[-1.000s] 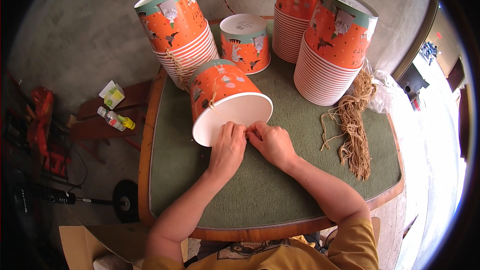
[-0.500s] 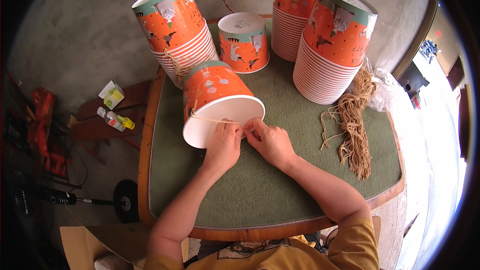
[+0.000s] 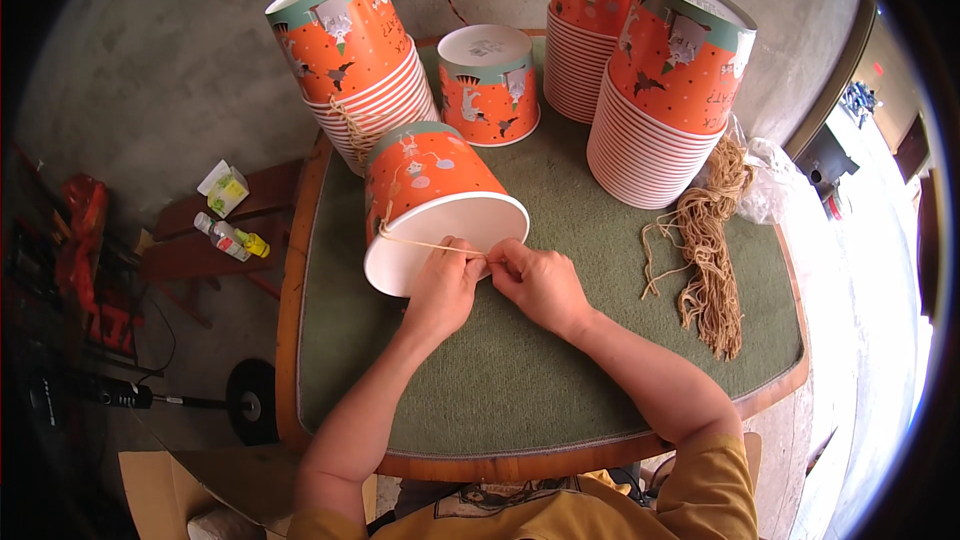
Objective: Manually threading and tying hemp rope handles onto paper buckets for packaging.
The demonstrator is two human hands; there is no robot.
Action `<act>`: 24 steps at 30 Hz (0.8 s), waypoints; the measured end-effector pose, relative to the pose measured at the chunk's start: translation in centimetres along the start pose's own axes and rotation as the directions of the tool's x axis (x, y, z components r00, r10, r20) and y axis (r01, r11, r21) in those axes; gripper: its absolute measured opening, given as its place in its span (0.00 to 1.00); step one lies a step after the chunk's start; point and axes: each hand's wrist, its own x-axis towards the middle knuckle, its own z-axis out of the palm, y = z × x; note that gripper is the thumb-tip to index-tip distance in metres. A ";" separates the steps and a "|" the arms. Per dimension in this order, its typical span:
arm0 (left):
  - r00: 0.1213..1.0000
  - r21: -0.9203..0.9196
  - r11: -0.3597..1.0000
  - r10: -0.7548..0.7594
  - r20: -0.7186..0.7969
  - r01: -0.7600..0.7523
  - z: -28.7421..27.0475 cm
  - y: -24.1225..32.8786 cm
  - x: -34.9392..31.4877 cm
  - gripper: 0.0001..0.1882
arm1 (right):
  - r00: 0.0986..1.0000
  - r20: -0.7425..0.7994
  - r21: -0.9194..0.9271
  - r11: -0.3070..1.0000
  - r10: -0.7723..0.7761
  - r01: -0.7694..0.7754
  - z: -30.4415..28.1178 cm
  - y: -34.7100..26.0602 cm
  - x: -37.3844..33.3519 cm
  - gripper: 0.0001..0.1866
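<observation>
An orange and green paper bucket lies on its side on the green table top, its white open mouth toward me. From the left side of its rim a tan cord runs across the mouth to my fingers. My left hand is closed on the cord in front of the mouth. Right beside it, my right hand pinches the cord's end, the fingertips of both hands almost touching. Where the cord passes between the fingers is hidden.
Tall stacks of upside-down buckets stand at the back left and right. A single upturned bucket sits between them. A bundle of tan cords lies at right beside a clear plastic bag. Bottles rest on a bench at left.
Both hands stay at the bucket's mouth with the cord; my left hand has shifted very slightly left. The bucket and the stacks are practically where they were.
</observation>
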 end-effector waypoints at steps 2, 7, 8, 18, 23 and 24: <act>1.000 0.000 1.000 0.021 0.000 -0.021 0.1 -0.3 0.0 0.05 | 0.999 0.026 0.039 0.999 0.034 -0.035 -0.2 0.0 0.1 0.05; 0.996 0.052 0.995 0.087 -0.028 -0.086 0.2 -0.4 -0.2 0.03 | 0.989 0.103 0.067 0.991 0.108 -0.116 -0.6 -0.4 0.3 0.06; 0.993 0.056 0.993 0.105 -0.059 -0.102 0.3 -0.4 -0.4 0.04 | 0.989 0.106 0.082 0.990 0.106 -0.115 -0.6 -0.3 0.4 0.07; 0.970 0.282 0.946 0.206 -0.132 -0.162 0.7 0.8 -1.7 0.16 | 0.985 0.112 0.111 0.983 0.134 -0.146 -0.4 0.1 0.5 0.08; 0.973 0.275 0.950 0.189 -0.129 -0.148 0.8 1.0 -1.7 0.16 | 0.983 0.130 0.102 0.984 0.133 -0.147 -0.6 0.1 0.6 0.09; 0.974 0.264 0.954 0.182 -0.135 -0.142 0.8 1.0 -1.7 0.15 | 0.982 0.133 0.101 0.984 0.135 -0.149 -0.6 0.0 0.6 0.09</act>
